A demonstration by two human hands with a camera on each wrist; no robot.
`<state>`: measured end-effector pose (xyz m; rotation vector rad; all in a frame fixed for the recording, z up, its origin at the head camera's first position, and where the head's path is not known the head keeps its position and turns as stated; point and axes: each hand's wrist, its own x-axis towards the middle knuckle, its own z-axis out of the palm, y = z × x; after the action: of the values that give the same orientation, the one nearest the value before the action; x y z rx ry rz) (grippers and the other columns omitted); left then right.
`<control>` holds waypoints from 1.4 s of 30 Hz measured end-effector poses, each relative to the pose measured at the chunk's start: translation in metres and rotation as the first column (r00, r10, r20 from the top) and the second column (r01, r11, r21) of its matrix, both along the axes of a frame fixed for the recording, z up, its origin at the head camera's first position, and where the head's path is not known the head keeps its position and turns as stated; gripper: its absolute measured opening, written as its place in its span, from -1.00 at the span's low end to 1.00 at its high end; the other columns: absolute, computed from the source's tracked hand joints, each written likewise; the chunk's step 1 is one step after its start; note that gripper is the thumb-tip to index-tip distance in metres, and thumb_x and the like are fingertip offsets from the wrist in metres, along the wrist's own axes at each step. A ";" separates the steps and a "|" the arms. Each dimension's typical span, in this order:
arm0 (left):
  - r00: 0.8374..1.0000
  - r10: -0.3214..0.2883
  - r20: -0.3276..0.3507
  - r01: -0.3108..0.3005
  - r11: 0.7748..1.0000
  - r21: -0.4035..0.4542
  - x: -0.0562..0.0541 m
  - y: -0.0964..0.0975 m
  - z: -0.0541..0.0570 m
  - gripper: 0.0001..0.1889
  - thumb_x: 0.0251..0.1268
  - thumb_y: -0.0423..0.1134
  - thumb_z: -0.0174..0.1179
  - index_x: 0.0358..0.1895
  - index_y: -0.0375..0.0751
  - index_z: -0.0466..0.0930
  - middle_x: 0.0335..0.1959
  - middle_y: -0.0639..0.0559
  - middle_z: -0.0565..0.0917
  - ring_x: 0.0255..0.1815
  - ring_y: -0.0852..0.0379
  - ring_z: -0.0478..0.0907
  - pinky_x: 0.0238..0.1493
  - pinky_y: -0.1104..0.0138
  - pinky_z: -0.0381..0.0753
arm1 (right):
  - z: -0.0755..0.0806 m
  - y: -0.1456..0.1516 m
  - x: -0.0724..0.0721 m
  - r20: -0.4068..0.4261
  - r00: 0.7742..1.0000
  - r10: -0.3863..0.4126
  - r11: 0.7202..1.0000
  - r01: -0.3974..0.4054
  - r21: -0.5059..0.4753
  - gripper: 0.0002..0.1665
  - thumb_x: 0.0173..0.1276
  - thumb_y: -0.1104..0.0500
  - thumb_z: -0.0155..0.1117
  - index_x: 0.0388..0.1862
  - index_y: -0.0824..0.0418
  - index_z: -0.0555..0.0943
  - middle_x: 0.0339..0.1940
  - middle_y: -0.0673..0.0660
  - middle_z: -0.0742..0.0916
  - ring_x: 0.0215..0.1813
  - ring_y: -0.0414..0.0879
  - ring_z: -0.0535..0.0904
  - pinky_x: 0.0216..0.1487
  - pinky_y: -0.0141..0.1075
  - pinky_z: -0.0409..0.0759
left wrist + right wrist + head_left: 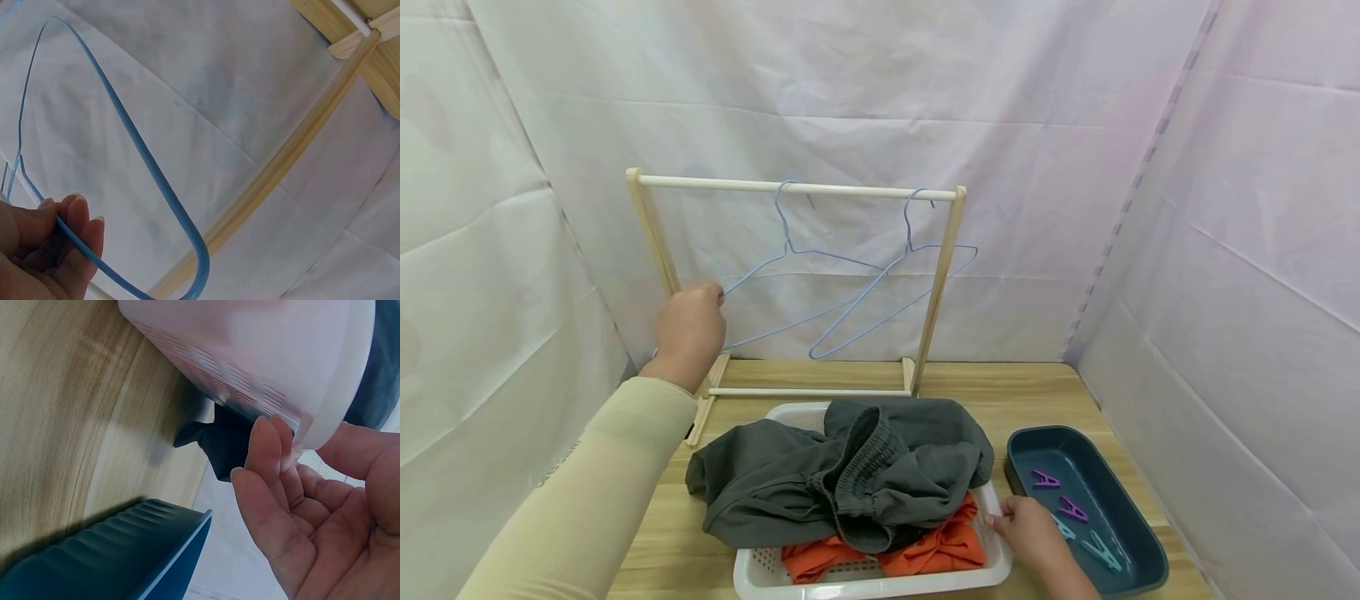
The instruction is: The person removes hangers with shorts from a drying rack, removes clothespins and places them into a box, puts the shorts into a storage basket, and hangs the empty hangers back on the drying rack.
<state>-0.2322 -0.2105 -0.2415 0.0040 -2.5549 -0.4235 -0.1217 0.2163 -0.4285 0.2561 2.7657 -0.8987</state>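
My left hand (691, 333) pinches one sloping arm of a blue wire hanger (159, 178). This hanger's hook loops over the white rail (715, 183) of a wooden rack. A second blue hanger (908, 247) hangs to its right on the same rail. My right hand (1033, 533) holds the right rim of a white basket (250, 337), thumb on one side and fingers on the other. On top of the basket lies a dark grey garment (775, 475) with an elastic waistband, draped over its left and back edges. Orange cloth (936, 550) shows underneath.
A dark blue tray (1120, 483) stands to the right of the basket, holding purple pegs (1072, 508) and turquoise pegs (1102, 552). The rack's right post (942, 283) rises behind the basket. White cloth walls (1210, 333) enclose the wooden table (1030, 383) at back and sides.
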 end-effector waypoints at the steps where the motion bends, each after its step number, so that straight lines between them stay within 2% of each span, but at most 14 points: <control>1: 1.000 -0.001 0.000 0.001 1.000 0.001 0.000 0.000 0.000 -0.83 0.32 -0.47 0.03 -0.19 -0.46 0.62 -0.26 -0.42 0.66 -0.26 -0.39 0.61 -0.33 -0.17 0.55 | 0.000 0.000 0.000 0.000 1.000 -0.001 1.000 0.001 -0.001 -0.80 0.24 0.20 0.37 -0.39 0.35 0.61 -0.50 0.04 0.62 -0.46 -0.12 0.46 -0.45 -0.29 0.49; 19: 0.999 -0.048 -0.024 0.049 0.998 0.028 -0.006 -0.004 -0.013 -0.83 0.34 -0.51 0.01 -0.13 -0.47 0.58 -0.20 -0.44 0.63 -0.18 -0.39 0.58 -0.24 -0.17 0.54 | 0.000 -0.001 0.000 0.021 0.999 -0.027 1.000 0.027 -0.004 -0.77 0.24 0.19 0.37 -0.33 0.38 0.62 -0.47 0.06 0.64 -0.43 -0.11 0.48 -0.41 -0.27 0.53; 26: 0.996 -0.058 -0.066 0.061 0.998 0.036 -0.010 -0.009 -0.021 -0.85 0.31 -0.56 0.00 -0.18 -0.52 0.55 -0.23 -0.47 0.63 -0.19 -0.41 0.57 -0.21 -0.16 0.54 | 0.000 0.000 0.001 0.017 1.000 -0.023 1.000 0.023 -0.010 -0.78 0.25 0.19 0.37 -0.34 0.37 0.63 -0.47 0.05 0.64 -0.43 -0.11 0.48 -0.41 -0.27 0.53; 33: 0.997 -0.047 -0.061 0.049 0.998 0.039 -0.010 -0.015 -0.023 -0.81 0.24 -0.61 -0.06 -0.19 -0.53 0.55 -0.21 -0.47 0.61 -0.15 -0.42 0.55 -0.16 -0.15 0.53 | -0.001 0.000 0.001 0.012 1.000 -0.022 1.000 0.022 -0.008 -0.77 0.24 0.19 0.37 -0.32 0.38 0.63 -0.47 0.06 0.64 -0.43 -0.11 0.48 -0.41 -0.27 0.53; 42: 0.998 -0.032 -0.050 0.034 0.999 0.040 -0.009 -0.018 -0.023 -0.79 0.32 -0.57 -0.06 -0.09 -0.55 0.54 -0.15 -0.48 0.60 -0.11 -0.42 0.54 -0.12 -0.14 0.54 | -0.001 0.000 0.001 0.001 1.000 -0.013 1.000 0.013 0.005 -0.80 0.25 0.20 0.36 -0.32 0.37 0.64 -0.47 0.05 0.64 -0.43 -0.11 0.47 -0.42 -0.29 0.50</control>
<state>-0.2415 -0.2285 -0.2648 -0.0336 -2.5009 -0.4824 -0.1206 0.2165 -0.4296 0.2759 2.7694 -0.8943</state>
